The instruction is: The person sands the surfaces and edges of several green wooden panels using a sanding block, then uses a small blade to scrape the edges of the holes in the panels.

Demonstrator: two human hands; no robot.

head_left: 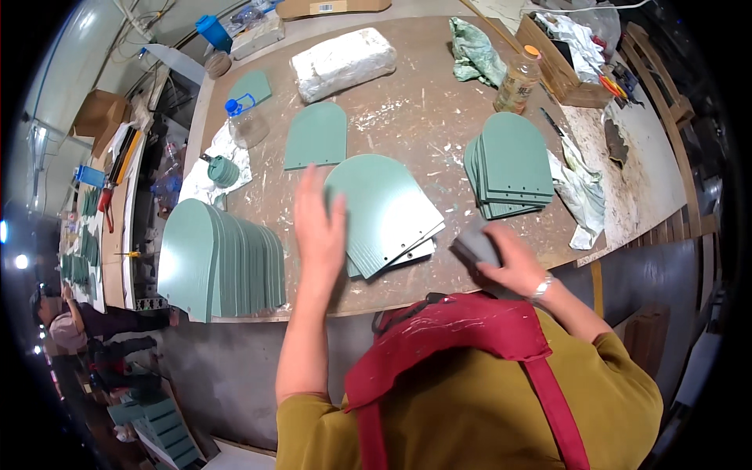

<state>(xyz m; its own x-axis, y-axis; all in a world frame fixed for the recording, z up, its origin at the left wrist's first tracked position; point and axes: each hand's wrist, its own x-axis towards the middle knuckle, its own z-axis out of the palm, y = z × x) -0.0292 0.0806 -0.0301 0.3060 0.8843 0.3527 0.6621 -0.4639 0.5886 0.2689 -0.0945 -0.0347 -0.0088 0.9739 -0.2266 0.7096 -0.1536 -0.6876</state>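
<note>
In front of me a fanned stack of green round-topped panels (381, 205), with small holes along the straight edge, lies on the brown worktable (415, 102). My left hand (319, 223) is beside the stack's left edge, fingers stretched out and thumb apart. Whether it touches the panels I cannot tell. To the right of the stack, my right hand (513, 262) grips a grey block (476, 244), which looks like a sanding block, low over the table's front edge. Just beyond my left fingertips lies a single green panel (317, 135).
A long row of green panels (223, 254) stands at the front left; another stack (513, 160) lies right. Farther back are a white wrapped bundle (343, 63), a clear jug (247, 125), an orange-capped bottle (518, 82) and rags (580, 192). Another person (70, 321) is far left.
</note>
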